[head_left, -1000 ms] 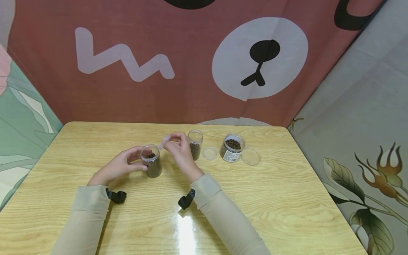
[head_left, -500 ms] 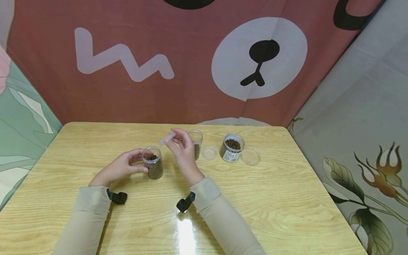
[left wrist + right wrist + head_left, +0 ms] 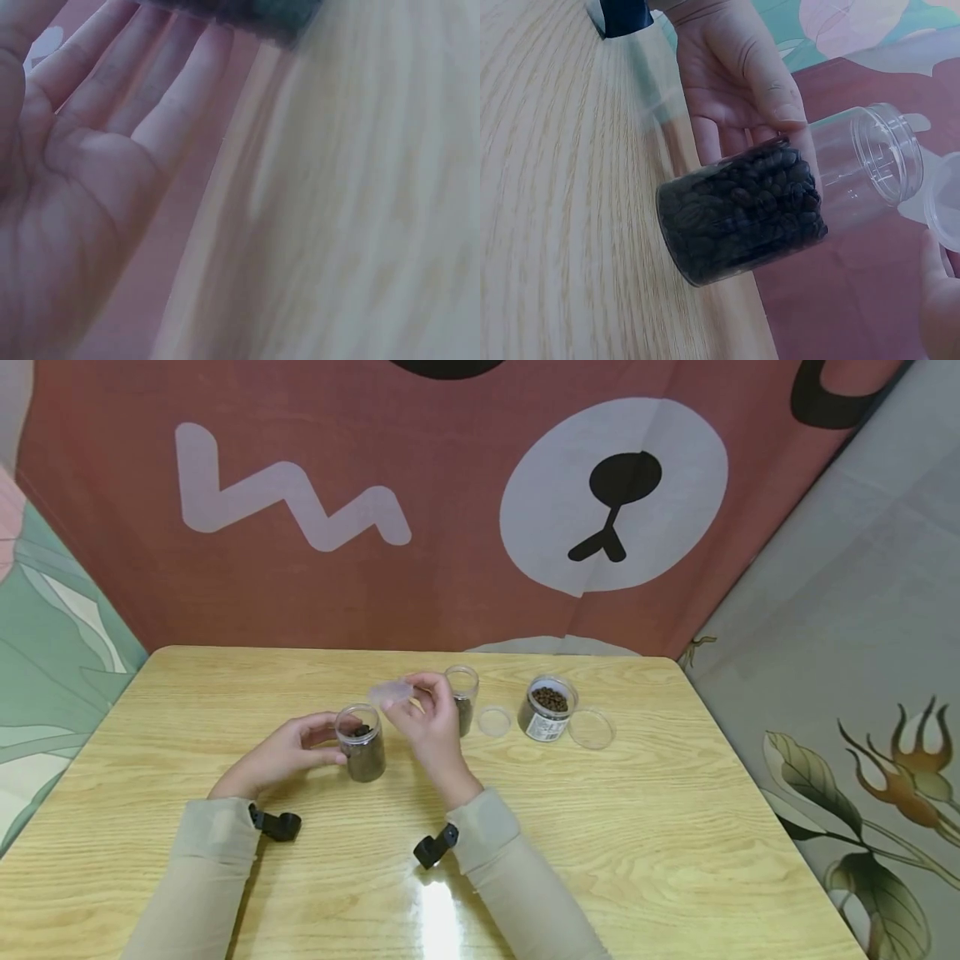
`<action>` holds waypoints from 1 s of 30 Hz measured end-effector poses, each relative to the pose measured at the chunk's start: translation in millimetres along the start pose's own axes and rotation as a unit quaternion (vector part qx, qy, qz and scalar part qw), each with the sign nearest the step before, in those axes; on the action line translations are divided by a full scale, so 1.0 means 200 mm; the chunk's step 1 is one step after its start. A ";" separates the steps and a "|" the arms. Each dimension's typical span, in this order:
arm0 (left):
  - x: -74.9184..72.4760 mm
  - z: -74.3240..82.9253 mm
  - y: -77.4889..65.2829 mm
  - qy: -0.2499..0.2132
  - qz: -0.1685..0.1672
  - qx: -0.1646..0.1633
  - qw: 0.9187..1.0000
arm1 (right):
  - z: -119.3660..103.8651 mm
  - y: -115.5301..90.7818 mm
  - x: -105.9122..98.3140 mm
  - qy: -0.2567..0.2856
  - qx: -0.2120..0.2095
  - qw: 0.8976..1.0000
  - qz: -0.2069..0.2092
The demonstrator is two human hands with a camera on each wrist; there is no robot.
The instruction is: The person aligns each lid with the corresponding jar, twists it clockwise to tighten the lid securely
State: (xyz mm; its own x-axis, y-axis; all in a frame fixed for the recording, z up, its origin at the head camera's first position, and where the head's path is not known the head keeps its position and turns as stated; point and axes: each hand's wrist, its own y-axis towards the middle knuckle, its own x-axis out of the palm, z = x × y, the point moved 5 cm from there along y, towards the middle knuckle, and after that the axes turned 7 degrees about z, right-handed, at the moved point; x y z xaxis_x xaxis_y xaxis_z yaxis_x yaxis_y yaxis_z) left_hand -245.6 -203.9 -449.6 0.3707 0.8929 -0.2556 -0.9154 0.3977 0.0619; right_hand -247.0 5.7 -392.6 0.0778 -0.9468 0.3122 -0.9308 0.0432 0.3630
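My left hand point(image 3: 288, 752) holds a clear jar point(image 3: 365, 762) by its left side, fingers behind it and thumb in front. Dark, glossy beans point(image 3: 742, 199) fill the lower part of this jar, whose mouth is uncovered. The jar stands upright on the table. Between thumb and fingers, my right hand point(image 3: 431, 727) pinches a translucent round lid point(image 3: 388, 692), held tilted just above and behind the jar's rim. Part of that lid also shows at the right edge of the right wrist view. Only the palm, fingers and a dark strip of the jar point(image 3: 262, 15) appear in the left wrist view.
Behind my right hand stands a second uncovered jar point(image 3: 465, 714) with dark contents. A small clear lid point(image 3: 494, 722) lies beside it. Further right are a wider labelled jar point(image 3: 546, 727) of brown pellets and its clear lid point(image 3: 592, 729). A printed curtain backs the wooden table point(image 3: 660, 827).
The right hand has lifted the lid away from the jar's rim, then turned it so more of its face shows. The left hand and jar have shifted slightly right.
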 end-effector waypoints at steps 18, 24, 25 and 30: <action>0.01 -0.09 0.00 -0.033 0.014 -0.018 0.999 | -0.05 -0.06 0.03 -0.152 -0.072 0.983 -0.079; 0.01 -0.12 0.00 -0.056 0.013 -0.002 0.998 | -0.05 -0.08 0.04 -0.188 -0.089 0.973 -0.100; 0.01 -0.12 0.00 -0.058 0.012 0.001 0.998 | -0.05 -0.08 0.04 -0.193 -0.091 0.971 -0.104; 0.00 -0.12 0.00 -0.056 0.015 0.001 0.998 | -0.04 -0.09 0.05 -0.206 -0.101 0.966 -0.118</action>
State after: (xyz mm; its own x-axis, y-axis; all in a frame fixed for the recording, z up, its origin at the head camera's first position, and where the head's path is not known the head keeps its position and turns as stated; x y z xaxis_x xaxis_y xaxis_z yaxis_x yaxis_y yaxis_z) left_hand -248.7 -208.2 -472.7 0.3583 0.9225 -0.1434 -0.9262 0.3706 0.0700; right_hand -227.1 -1.6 -388.0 0.0917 -0.9828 -0.1601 -0.8126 -0.1668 0.5585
